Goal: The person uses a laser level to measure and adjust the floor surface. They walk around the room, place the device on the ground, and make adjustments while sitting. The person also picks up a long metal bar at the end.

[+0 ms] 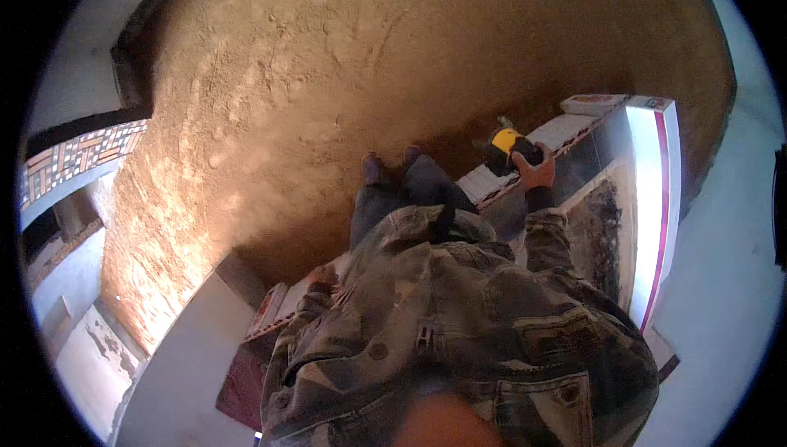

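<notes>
My right hand [535,170] is closed on a yellow-and-black power tool [507,144], held out to the right, just beyond a row of white tiled blocks or slabs [561,131] with patterned edges. What lies at the tool's front end is too dim to make out. Low on the left, my left hand [322,276] is beside a white ledge [287,306] with a reddish edge. Its fingers are too small and dark to read.
Brown sandy ground [311,95] spreads ahead of my feet [393,164]. A bright white panel [656,201] with a purple stripe stands upright at right, beside a dark stained surface [598,230]. Pale walls [721,283] border the space, and a patterned tile strip [86,160] runs along the left.
</notes>
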`<action>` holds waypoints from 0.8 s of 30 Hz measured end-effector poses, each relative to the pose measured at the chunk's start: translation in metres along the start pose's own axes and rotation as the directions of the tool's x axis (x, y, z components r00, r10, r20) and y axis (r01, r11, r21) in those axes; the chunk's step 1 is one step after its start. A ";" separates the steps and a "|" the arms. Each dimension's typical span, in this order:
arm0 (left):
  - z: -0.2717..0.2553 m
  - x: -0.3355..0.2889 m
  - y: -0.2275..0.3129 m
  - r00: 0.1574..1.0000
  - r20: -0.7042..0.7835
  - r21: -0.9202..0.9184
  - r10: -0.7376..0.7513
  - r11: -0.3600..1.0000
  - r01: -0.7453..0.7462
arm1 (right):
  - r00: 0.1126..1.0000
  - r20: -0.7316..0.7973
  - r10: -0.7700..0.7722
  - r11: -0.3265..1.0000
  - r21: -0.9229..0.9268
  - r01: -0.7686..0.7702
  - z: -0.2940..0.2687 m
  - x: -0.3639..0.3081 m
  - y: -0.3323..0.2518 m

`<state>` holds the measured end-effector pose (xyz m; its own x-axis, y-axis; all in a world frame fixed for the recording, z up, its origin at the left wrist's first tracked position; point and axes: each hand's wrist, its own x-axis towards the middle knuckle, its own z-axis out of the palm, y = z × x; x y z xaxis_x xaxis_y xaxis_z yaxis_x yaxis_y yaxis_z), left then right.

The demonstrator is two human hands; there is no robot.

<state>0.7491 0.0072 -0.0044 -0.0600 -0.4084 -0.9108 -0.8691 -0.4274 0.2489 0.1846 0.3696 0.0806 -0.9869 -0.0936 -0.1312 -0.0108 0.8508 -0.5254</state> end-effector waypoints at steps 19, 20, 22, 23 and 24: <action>0.145 0.002 0.122 0.979 -0.100 0.100 0.179 0.981 -0.169 | 0.983 -0.170 0.071 0.996 0.071 -0.060 -0.108 0.153 0.153; 0.157 -0.004 0.123 0.973 -0.039 0.351 0.228 0.915 -0.200 | 0.980 -0.180 0.086 0.996 0.049 -0.078 -0.123 0.155 0.158; 0.182 -0.007 0.115 0.955 0.028 0.559 0.294 0.788 -0.259 | 0.957 -0.276 -0.085 0.995 0.027 0.096 -0.136 0.188 0.181; 0.193 -0.006 0.118 0.954 0.008 0.552 0.298 0.794 -0.253 | 0.985 -0.164 0.056 0.976 0.219 -0.019 -0.144 0.198 0.161; 0.207 -0.013 0.127 0.961 0.016 0.527 0.278 0.814 -0.244 | 0.976 -0.213 0.053 0.980 0.196 -0.010 -0.148 0.201 0.176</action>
<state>0.5377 0.1251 -0.0289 -0.3068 -0.4980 -0.8111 -0.9516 0.1764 0.2516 -0.0397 0.5767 0.0859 -0.9977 0.0638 0.0236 0.0309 0.7335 -0.6790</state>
